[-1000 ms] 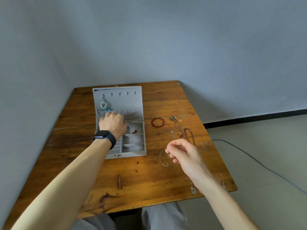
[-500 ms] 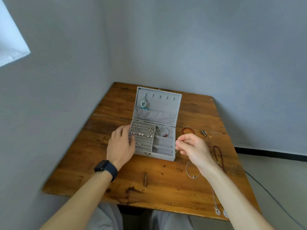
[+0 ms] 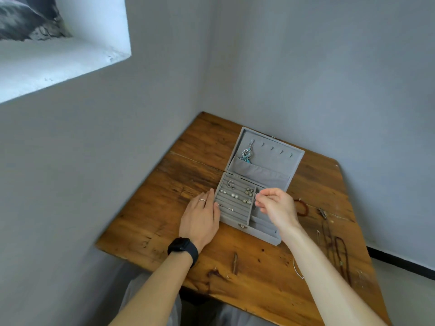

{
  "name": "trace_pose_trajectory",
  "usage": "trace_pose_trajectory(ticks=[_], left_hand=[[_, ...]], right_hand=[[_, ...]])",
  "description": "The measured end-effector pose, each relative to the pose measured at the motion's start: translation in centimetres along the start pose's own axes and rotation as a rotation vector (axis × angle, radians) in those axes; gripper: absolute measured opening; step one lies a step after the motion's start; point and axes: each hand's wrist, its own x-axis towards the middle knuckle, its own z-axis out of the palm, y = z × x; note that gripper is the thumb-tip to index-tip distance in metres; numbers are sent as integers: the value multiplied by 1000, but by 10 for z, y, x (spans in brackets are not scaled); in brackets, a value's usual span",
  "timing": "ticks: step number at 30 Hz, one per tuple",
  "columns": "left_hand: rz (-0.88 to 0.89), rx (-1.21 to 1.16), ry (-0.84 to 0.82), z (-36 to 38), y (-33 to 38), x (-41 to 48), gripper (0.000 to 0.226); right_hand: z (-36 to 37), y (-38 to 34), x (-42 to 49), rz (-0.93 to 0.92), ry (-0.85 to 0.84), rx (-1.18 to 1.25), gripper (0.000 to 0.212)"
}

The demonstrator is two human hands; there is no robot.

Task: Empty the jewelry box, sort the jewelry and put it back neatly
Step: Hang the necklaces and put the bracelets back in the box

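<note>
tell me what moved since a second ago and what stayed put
The left hand came off the jewelry box and now lies flat on the table, against the box's left wall. The right hand, held in a pinch, moved from above the table at the box's right to over its right compartments; what it pinches, if anything, is too small to tell. The box stayed open, the pendant on its hook, the earrings in their slots.

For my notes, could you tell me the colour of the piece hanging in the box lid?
The hanging piece is silver and turquoise; see the head view.
</note>
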Motion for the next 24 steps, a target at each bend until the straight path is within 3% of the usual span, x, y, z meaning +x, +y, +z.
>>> trace_pose_trajectory(ticks=[3, 8, 12, 16, 21, 24], left_hand=[[-2, -1, 3, 0, -1, -1, 49], [-1, 6, 1, 0, -2, 0, 49], [-2, 6, -5, 1, -1, 0, 48], [-10, 16, -4, 0, -1, 0, 49], [36, 35, -72, -1, 0, -1, 55], [41, 64, -87, 0, -1, 0, 56]], right_hand=[[1, 7, 2, 29, 44, -90, 7], [-20, 24, -5, -95, 199, -672, 2], [-32, 34, -9, -224, 197, -957, 6], [-39, 39, -16, -417, 187, -964, 3], [-43, 59, -19, -390, 1, -1022, 23], [-49, 69, -19, -382, -30, -831, 21]])
